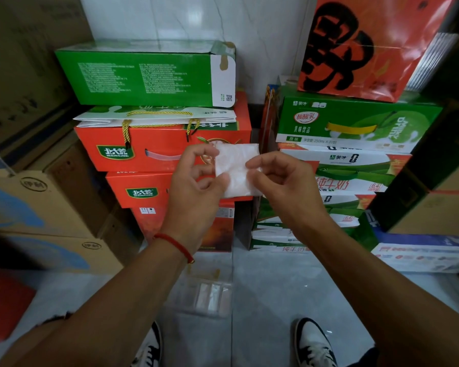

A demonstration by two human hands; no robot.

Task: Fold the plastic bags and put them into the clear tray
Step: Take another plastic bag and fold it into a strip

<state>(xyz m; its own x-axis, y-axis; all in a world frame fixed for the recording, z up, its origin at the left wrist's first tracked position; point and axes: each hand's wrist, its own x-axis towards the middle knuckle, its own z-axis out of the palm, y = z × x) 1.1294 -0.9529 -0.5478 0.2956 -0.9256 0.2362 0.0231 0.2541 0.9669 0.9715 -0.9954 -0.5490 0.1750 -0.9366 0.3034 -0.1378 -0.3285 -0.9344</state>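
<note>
A thin white plastic bag (236,169), folded into a small rectangle, is held up in the air in front of the stacked boxes. My left hand (196,189) pinches its left edge between thumb and fingers. My right hand (278,178) pinches its right edge, fingers curled over the front. The clear tray (186,290) lies on the grey floor below, between my arms, with folded whitish bags (210,295) inside it. A red cord circles my left wrist.
Red cartons (164,152) are stacked at centre left under a green box (143,75). Green and white milk cartons (355,123) stand at right with a red paper bag (368,43) on top. Brown cardboard boxes (37,207) line the left. My shoes (316,343) stand on the tiled floor.
</note>
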